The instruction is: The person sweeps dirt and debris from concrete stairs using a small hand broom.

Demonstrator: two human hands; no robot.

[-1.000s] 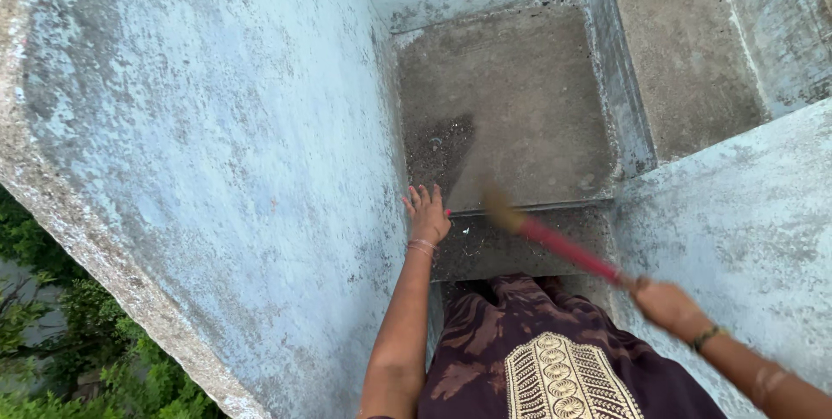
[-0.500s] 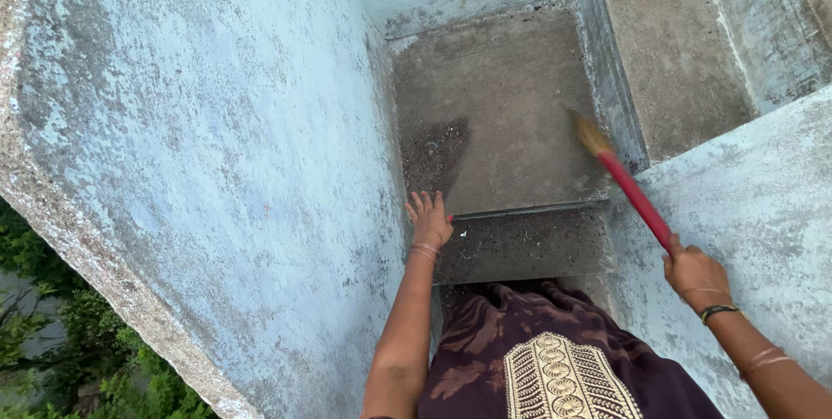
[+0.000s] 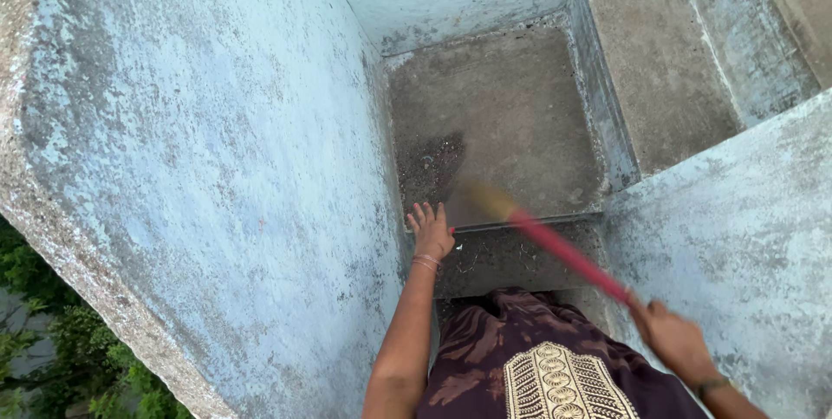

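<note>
The red-handled straw broom (image 3: 555,246) is slanted over the grey concrete landing (image 3: 520,133), bristles blurred beside a dark dirt pile (image 3: 429,168). Its handle end is clenched by the right hand (image 3: 672,337); the left hand (image 3: 431,230) is spread flat against the pale blue wall (image 3: 217,168), seemingly for balance.

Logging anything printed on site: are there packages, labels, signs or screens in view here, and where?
None in view: only bare painted walls, concrete steps, a red-handled broom gripped by the right hand, and the left hand flat on the wall.
</note>
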